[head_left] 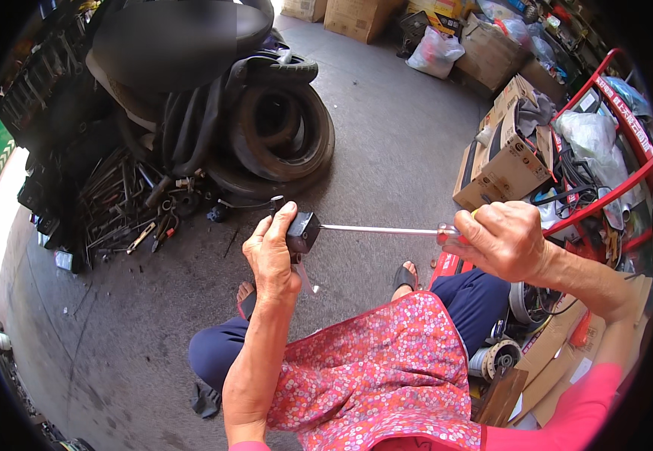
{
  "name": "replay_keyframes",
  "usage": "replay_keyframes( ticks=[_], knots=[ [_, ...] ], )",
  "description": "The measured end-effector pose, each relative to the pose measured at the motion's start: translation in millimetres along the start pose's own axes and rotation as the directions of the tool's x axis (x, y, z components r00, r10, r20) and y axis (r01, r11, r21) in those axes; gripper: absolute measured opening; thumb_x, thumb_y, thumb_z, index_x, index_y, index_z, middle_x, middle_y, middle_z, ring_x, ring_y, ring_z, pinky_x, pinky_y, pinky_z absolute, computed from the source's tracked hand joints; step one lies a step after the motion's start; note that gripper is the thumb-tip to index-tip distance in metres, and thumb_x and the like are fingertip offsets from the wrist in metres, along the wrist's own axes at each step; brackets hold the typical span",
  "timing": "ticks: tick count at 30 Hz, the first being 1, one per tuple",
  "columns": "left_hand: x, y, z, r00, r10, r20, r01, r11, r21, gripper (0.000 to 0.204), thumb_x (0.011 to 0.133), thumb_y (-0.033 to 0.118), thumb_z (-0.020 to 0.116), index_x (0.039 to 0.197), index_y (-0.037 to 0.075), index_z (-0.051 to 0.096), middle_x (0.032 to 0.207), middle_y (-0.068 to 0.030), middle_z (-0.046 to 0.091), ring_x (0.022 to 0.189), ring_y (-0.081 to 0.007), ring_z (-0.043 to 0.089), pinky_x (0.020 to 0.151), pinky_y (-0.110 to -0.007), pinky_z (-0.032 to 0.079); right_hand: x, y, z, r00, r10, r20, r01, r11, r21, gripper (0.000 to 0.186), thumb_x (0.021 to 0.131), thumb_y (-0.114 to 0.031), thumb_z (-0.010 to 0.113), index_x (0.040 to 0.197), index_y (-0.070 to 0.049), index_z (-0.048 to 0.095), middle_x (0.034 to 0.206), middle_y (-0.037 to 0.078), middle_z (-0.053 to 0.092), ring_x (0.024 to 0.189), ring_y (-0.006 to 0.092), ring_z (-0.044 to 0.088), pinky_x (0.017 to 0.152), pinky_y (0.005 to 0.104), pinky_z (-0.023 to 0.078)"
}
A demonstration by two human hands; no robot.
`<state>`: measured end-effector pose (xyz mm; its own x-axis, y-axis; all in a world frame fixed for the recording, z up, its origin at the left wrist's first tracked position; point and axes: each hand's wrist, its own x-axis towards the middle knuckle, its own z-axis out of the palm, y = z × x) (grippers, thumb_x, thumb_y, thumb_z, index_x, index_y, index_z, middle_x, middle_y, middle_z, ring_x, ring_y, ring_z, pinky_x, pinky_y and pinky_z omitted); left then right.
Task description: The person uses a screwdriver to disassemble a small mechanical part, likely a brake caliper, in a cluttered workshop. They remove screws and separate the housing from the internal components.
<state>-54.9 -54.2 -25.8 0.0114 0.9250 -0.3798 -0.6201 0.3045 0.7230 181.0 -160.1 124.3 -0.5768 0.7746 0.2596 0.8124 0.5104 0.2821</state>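
Note:
My left hand (272, 252) grips a small black boxy part (303, 232) at the centre of the view, with a metal lever (277, 200) sticking out above it and a pale translucent strip (307, 279) hanging below. My right hand (501, 237) is closed around the handle of a screwdriver (371, 229), whose long thin shaft runs level across to the black part. Whether the tip sits inside the part is too small to tell. Beneath both hands are my floral apron (371, 361) and my knees.
A pile of black tyres (281, 143) and scattered hand tools (138, 203) lie at the left. At the right are cardboard boxes (503, 169), a red metal frame (623, 113) with bags and cables, a wheel hub (492, 361) and flattened cardboard (567, 353). More boxes (360, 16) stand at the back.

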Motion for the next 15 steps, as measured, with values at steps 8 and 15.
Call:
replay_keyframes(
  ticks=[8,15],
  knots=[
    [2.8,-7.7,-6.2,0.999,-0.039,0.010,0.039,0.998,0.047,0.011,0.080,0.014,0.071,0.081,0.005,0.065,0.075,-0.0006,0.061,0.062,-0.0084,0.058,0.054,-0.023,0.047,2.3,2.4,-9.7,0.754,0.287,0.591,-0.620,0.609,0.496,0.040,0.086,-0.043,0.063,0.088,-0.003,0.065,0.053,0.000,0.049,0.047,0.0098,0.049,0.040,0.0273,0.037],
    [8.9,-14.1,-10.2,0.997,-0.067,0.022,0.065,0.995,0.081,0.014,0.080,0.020,0.071,0.084,0.008,0.066,0.074,-0.0011,0.061,0.061,-0.0112,0.059,0.051,-0.026,0.048,-4.0,-6.0,-12.0,0.995,-0.012,0.097,0.010,1.000,0.020,0.036,0.073,-0.027,0.075,0.093,0.002,0.062,0.063,0.008,0.055,0.053,0.0205,0.058,0.048,0.0335,0.044]
  ],
)
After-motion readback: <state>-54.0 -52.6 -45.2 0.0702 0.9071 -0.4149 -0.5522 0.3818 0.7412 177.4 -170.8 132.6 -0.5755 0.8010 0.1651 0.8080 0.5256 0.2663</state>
